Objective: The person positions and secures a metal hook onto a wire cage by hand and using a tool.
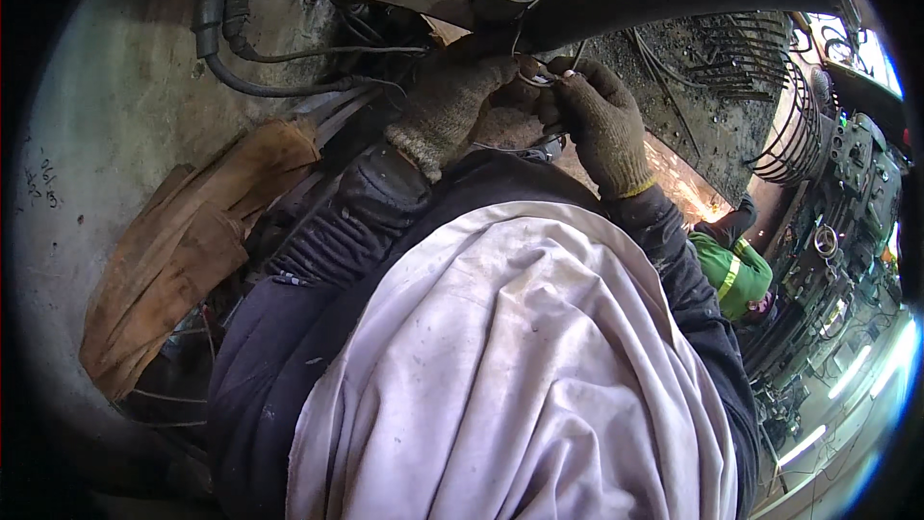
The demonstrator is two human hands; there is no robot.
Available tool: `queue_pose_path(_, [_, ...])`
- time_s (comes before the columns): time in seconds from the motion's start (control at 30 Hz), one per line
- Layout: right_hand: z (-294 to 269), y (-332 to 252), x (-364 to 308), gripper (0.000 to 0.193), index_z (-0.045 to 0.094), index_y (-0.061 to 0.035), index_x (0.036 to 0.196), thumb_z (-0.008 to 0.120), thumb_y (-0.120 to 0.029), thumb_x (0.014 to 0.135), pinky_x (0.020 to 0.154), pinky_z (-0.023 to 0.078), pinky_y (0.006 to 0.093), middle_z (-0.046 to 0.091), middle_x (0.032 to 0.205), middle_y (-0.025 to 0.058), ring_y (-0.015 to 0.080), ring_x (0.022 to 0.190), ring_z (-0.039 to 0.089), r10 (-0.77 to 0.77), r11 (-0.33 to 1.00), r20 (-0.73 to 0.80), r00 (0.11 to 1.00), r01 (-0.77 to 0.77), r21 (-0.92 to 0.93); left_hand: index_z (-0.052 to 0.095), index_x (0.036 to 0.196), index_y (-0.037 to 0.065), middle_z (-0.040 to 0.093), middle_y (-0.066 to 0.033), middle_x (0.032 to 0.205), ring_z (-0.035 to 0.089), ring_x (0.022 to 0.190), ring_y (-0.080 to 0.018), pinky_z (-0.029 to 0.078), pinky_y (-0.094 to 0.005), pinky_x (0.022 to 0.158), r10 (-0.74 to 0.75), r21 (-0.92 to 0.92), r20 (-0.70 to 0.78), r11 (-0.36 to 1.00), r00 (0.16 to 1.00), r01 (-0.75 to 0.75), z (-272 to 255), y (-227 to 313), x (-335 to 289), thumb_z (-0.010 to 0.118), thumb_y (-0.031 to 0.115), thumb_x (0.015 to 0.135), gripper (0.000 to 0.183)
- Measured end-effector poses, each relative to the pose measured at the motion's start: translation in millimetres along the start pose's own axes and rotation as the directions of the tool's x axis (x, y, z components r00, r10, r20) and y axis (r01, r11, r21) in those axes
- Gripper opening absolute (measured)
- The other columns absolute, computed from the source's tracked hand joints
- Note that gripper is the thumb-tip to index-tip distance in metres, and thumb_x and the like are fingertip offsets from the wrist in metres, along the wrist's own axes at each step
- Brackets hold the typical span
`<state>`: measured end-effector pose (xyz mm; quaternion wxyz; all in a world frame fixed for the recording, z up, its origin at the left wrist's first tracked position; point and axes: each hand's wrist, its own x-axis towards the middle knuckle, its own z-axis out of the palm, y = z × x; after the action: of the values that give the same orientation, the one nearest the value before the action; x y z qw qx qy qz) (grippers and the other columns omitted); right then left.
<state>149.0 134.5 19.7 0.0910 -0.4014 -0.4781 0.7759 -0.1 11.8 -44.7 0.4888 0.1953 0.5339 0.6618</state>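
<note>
Both my hands wear soiled knit work gloves and meet at the top middle, close to the workbench's near edge. Between their fingertips is a small round, shiny, ring-like metal piece (536, 78); its exact kind is not clear. My left hand (450, 108) is closed, its fingertips at the left side of that piece. Closed as well, my right hand (606, 123) pinches at the right side, thumb and fingers together. A thin wire or rod (520, 37) rises near the left fingertips. Just beyond the hands stands a short, thick-walled metal pipe (502, 6), open end up.
Dark grit covers the metal bench (717, 130), where bent rods (784, 140) stand at the right. A thick cable (260, 83) runs along the left. Brown heavy cloth (183, 260) lies below it. At right, a person in green (729, 274) crouches near bright sparks (695, 191).
</note>
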Motion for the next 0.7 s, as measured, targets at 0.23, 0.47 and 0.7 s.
queue_pose_path(0.23, [4,-2,2,0.022,0.063,0.0014,0.107,0.06,-0.018,0.097,0.063,0.053,0.025,0.068,0.085,0.0071,0.0119,0.071,0.064,0.009,1.0,-0.05,0.999,-0.009,0.007,0.067,0.106,-0.001,0.07,-0.0112,0.104,0.068,0.093,-0.0212,0.055,-0.0346,0.085,-0.187,-0.387,0.018,0.905,0.982,0.179,16,23,-5,0.063,0.012,0.092,0.02])
queue_pose_path(0.47, [5,-6,5,0.022,0.062,0.0015,0.106,0.062,-0.017,0.095,0.063,0.052,0.0244,0.068,0.085,0.0075,0.0125,0.07,0.064,-0.004,1.0,-0.071,0.997,0.004,-0.009,0.067,0.111,0.008,0.07,-0.0116,0.101,0.068,0.094,-0.0226,0.053,-0.035,0.084,0.299,0.343,-0.039,0.9,0.953,-0.268,22,24,-11,0.057,0.013,0.095,0.019])
queue_pose_path(0.7, [9,-9,12,0.025,0.063,0.0025,0.107,0.062,-0.019,0.095,0.066,0.052,0.0245,0.068,0.086,0.0074,0.0129,0.072,0.064,-0.014,0.998,-0.113,0.993,0.022,0.067,0.066,0.115,0.008,0.068,-0.0116,0.109,0.066,0.098,-0.0247,0.053,-0.0345,0.086,0.277,0.488,-0.044,0.844,0.96,-0.221,18,16,1,0.059,0.017,0.094,0.023])
